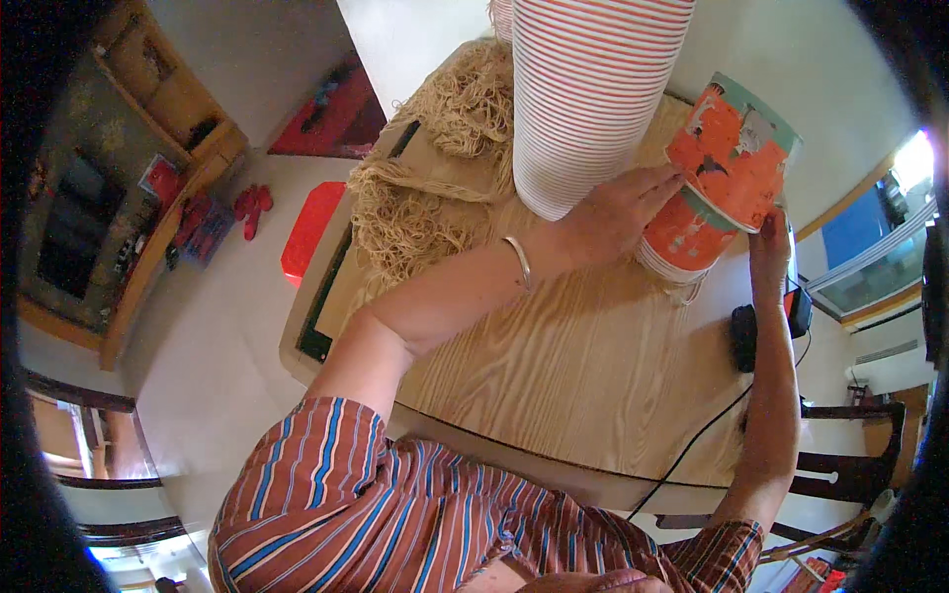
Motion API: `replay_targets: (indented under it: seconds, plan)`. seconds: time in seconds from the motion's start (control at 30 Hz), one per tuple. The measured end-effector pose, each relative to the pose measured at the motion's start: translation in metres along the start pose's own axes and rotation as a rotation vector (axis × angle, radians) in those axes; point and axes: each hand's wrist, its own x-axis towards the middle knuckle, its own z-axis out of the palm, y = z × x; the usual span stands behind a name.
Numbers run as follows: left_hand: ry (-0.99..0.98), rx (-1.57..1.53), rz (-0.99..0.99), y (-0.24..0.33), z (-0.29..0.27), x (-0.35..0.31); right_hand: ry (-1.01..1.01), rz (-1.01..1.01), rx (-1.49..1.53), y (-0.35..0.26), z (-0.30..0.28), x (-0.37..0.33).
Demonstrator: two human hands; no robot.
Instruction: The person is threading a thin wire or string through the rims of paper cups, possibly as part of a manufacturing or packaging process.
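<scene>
An orange and green printed paper cup (pixel 736 148) sits tilted over a short stack of matching cups (pixel 684 235), its wide rim facing down toward me. My left hand (pixel 625 212), with a bracelet on its wrist, has its fingers pressed at the rim's left side. On the right side, my right hand (pixel 769 245) grips the same rim. Its thumb and fingertips are partly hidden. Just behind my left hand a tall column of nested paper cups (pixel 593 99) shows white rims with red lines.
Bundles of beige string (pixel 415 222) lie on the wooden table (pixel 554 385) at left. Near the right edge sits a black device (pixel 746 336) with a cable (pixel 697 435) running to the front. A red stool (pixel 314 229) stands beyond the left edge; a dark chair (pixel 850 465) is at right.
</scene>
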Motion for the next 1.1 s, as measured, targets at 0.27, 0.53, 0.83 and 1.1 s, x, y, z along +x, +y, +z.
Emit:
replay_targets:
  seconds: [0.27,0.53,0.83,1.1]
  plan:
    - [-0.093,0.007,0.049,-0.001,0.006,-0.021,0.010,-0.070,0.123,0.025,0.011,-0.008]
    - [-0.191,0.087,0.100,-0.002,0.008,-0.038,-0.037,0.069,0.072,0.017,0.015,-0.019]
    - [-0.368,0.101,0.083,0.002,0.001,-0.047,-0.049,0.139,0.141,0.034,0.024,-0.032]
    - [-0.314,0.119,0.089,-0.002,0.010,-0.055,-0.105,0.111,0.058,0.051,0.026,-0.044]
